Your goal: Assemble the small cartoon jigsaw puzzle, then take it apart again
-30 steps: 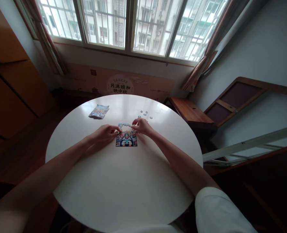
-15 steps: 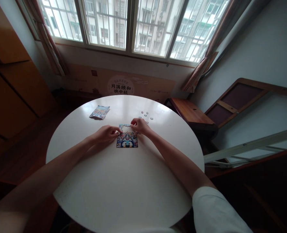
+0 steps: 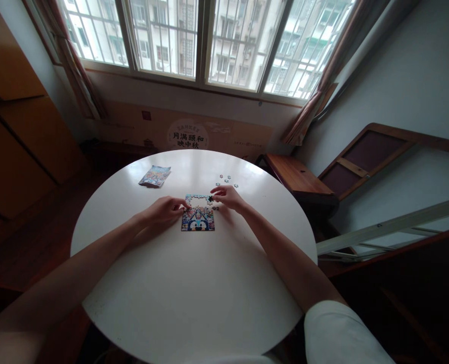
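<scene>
A colourful, partly assembled jigsaw puzzle (image 3: 197,221) lies flat on the white round table (image 3: 186,293), with a pale gap in its upper middle. My left hand (image 3: 167,208) is at its left edge, index finger and thumb closed on the border. Just off the puzzle's upper right side, my right hand (image 3: 228,197) pinches a dark puzzle piece (image 3: 211,198) between thumb and fingers. Beneath that hand, a few loose pieces (image 3: 215,208) lie beside the puzzle's right edge. More loose pieces (image 3: 226,180) are scattered beyond my right hand.
A printed picture packet (image 3: 155,176) lies at the table's far left. Past the table's right edge stands a wooden stool or bench (image 3: 298,174). A printed cardboard panel (image 3: 224,134) is under the barred window, and a wooden cabinet (image 3: 19,146) stands on the left.
My right hand has moved slightly right, away from the puzzle's top edge, and a dark puzzle piece now shows in its fingertips. The left hand stays at the puzzle's left edge.
</scene>
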{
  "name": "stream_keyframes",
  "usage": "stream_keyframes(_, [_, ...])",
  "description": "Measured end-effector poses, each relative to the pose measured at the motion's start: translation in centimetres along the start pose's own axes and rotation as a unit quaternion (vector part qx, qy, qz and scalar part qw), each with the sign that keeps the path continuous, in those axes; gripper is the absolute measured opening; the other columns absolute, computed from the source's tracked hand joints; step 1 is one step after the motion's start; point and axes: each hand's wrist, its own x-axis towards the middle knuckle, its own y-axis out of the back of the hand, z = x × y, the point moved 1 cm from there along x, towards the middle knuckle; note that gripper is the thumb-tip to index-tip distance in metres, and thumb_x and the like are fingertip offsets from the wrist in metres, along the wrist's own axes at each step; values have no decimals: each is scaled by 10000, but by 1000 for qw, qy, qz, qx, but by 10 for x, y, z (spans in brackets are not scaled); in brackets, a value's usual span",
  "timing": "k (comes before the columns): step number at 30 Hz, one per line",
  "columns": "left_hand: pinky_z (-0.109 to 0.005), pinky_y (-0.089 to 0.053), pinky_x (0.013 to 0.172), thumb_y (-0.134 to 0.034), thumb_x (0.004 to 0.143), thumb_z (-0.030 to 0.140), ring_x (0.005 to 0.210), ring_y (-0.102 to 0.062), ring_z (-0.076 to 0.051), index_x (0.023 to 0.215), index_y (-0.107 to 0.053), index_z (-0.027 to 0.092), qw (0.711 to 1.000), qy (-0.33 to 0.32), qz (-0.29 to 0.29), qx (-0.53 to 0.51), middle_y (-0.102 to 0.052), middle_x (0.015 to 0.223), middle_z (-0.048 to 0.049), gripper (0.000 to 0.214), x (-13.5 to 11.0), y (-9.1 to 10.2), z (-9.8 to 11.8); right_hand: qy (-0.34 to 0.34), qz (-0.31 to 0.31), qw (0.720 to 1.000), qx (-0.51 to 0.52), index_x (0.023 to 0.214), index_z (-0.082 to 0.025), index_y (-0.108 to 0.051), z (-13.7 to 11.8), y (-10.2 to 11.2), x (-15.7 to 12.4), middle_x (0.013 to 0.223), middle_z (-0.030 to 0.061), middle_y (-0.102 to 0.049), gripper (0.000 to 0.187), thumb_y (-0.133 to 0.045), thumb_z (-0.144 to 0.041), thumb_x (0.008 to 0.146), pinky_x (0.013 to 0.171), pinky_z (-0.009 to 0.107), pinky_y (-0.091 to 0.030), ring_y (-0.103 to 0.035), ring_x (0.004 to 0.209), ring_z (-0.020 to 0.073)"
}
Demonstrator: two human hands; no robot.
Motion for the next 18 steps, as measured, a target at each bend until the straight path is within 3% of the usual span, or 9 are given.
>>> stream_keyframes(5, [-197, -208, 504, -492, 819, 332, 486, -318, -76, 1020, -713, 190, 1000, 0, -2, -6, -423, 508, 57, 331, 0, 1, 1, -65, -53, 995, 51, 914, -112, -717, 5, 8, -8, 791, 94, -717, 216, -728, -154, 703, 593, 242, -534, -644, 640, 131])
stream_keyframes(10, [-202, -201, 502, -499, 813, 325, 475, -309, -75, 1026, -712, 192, 1000, -4, -8, -9, -411, 496, 61, 330, 0, 0, -1, -66, -89, 994, 13, 844, -110, -729, 2, 18, -10, 777, 86, -720, 158, -714, -138, 689, 592, 220, -518, -649, 667, 131])
stream_keyframes(15, [-199, -198, 499, -496, 815, 326, 476, -310, -76, 1022, -714, 187, 1000, -12, -4, -12, -423, 502, 55, 331, 0, 0, -2, 14, -162, 984, -68, 789, -137, -739, -2, 24, -13, 789, 56, -723, 118, -655, -113, 710, 681, 251, -515, -653, 726, 136])
stream_keyframes(18, [-196, -197, 496, -498, 814, 322, 470, -314, -72, 1020, -715, 187, 1000, -8, -2, -9, -429, 508, 54, 329, -1, 0, -3, 57, -171, 978, -109, 815, -143, -740, -6, 25, -14, 813, 56, -723, 141, -627, -103, 741, 707, 262, -513, -650, 749, 137])
